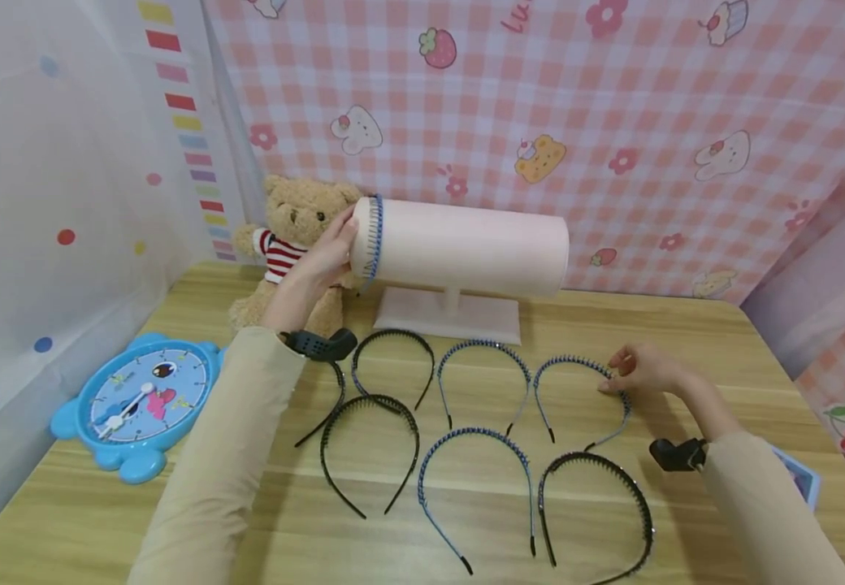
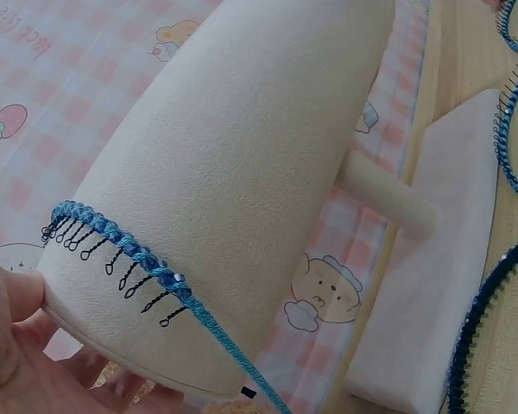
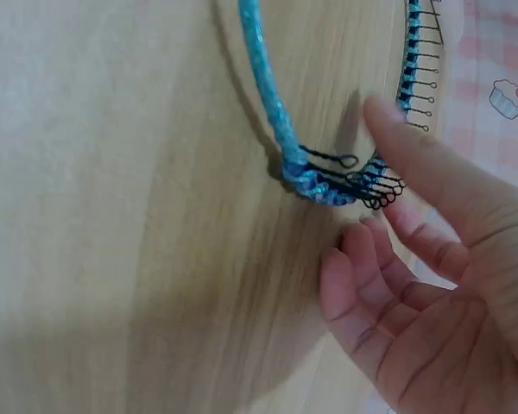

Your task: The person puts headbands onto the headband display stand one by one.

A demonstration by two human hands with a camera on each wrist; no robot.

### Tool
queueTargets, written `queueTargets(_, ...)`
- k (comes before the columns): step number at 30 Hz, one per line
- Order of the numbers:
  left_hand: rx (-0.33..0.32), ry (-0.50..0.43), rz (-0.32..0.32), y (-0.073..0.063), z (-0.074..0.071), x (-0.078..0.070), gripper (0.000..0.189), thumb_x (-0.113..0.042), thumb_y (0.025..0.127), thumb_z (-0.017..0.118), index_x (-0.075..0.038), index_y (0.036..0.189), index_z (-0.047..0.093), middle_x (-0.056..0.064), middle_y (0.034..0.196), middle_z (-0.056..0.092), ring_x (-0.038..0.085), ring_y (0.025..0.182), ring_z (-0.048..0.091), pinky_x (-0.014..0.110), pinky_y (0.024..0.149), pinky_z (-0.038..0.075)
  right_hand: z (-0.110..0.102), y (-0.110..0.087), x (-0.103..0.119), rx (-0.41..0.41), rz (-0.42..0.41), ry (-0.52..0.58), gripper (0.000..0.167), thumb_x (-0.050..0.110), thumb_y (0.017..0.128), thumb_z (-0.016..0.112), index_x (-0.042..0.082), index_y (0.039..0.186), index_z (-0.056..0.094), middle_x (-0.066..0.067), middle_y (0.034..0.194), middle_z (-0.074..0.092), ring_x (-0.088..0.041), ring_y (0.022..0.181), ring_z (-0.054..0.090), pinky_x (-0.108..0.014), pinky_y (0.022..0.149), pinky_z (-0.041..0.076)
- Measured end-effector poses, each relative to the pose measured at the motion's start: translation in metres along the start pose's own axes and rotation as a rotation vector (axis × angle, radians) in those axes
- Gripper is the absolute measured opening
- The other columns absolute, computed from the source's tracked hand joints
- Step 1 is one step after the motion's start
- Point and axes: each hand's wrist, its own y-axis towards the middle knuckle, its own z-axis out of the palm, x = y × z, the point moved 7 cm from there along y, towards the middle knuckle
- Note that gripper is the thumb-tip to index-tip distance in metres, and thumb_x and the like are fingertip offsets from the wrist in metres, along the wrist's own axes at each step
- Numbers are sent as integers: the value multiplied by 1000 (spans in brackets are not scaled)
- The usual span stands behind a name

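A pale padded cylinder (image 1: 466, 244) stands level on a stand with a flat base (image 1: 459, 313). My left hand (image 1: 331, 248) holds its left end, thumb on the front rim, fingers around the end face. Round that end sits a blue braided headband (image 2: 142, 254) with black looped teeth, its tip hanging below. At the right, my right hand (image 1: 642, 370) is at another blue headband (image 1: 576, 360) on the table. In the right wrist view, thumb (image 3: 387, 116) and fingers stand apart on either side of its braided band (image 3: 315, 185).
Several black and blue headbands lie on the table, among them a black one (image 1: 371, 400) and a blue one (image 1: 474, 431). A teddy bear (image 1: 301, 211) sits behind my left arm. A blue toy clock (image 1: 148, 398) lies at left, a blue-edged item (image 1: 803, 479) at right.
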Motion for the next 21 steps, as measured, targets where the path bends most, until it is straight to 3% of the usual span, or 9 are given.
queueTargets(4,-5,15,-4,0,-1,0,49,-31,101,19,-30,147,4,0,155,3,22,142,9,46,114,15,3,-2,-1,38,18,63,34,22,81,68,-7,95,58,-9,85,60,-13,76,55,-25,64,50)
queueTargets(8,-16,14,-12,1,0,1,49,-30,101,19,-29,148,5,0,155,3,22,142,8,46,114,15,3,-4,-1,62,27,85,21,12,83,61,-9,88,59,-2,75,58,-8,66,55,-24,57,52)
queueTargets(13,-23,-1,-9,2,0,2,49,-29,101,19,-28,148,5,1,155,4,21,142,8,45,115,14,1,-7,-5,98,85,178,31,17,87,58,-11,101,54,-1,76,55,-10,64,54,-27,58,53)
queueTargets(17,-18,-21,-2,4,0,2,49,-29,101,18,-28,148,5,3,155,7,22,141,11,44,115,14,-4,-12,-5,150,106,302,47,23,91,55,-14,119,47,-5,90,61,-11,75,58,-30,70,54)
queueTargets(21,-12,-35,19,4,0,1,49,-27,101,17,-25,148,4,5,154,9,22,141,12,44,115,14,-16,-17,0,185,90,378,55,26,93,53,-15,127,40,-5,98,65,-9,87,61,-31,81,53)
